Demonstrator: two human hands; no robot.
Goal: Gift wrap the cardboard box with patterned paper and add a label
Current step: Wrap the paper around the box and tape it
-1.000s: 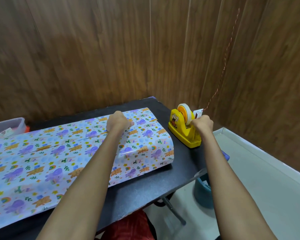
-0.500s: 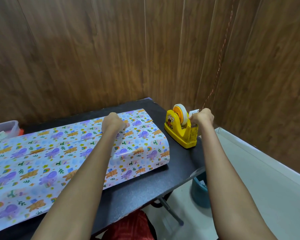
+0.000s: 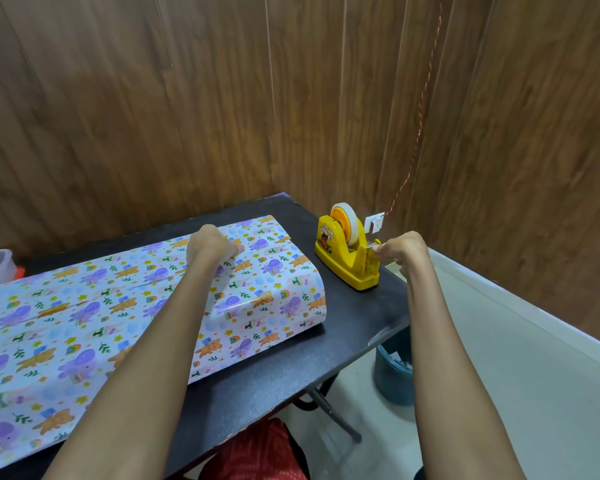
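Seeing my L hand [image 3: 210, 245] mid-frame, fingers bent onto patterned paper [image 3: 274, 299] seam, grip unclear; box hidden beneath; R hand [image 3: 404, 251] fingertips [image 3: 380, 250] pinching tape [image 3: 354, 223] at yellow dispenser [image 3: 347, 268], right of centre

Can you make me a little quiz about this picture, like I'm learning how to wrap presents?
1. True or false: the left hand rests on the patterned paper.
2. What colour is the tape dispenser? A red, B yellow, C green.
3. Fill in: the right hand pinches the ___ at the dispenser's front end.
Key: 1 true; 2 B; 3 tape.
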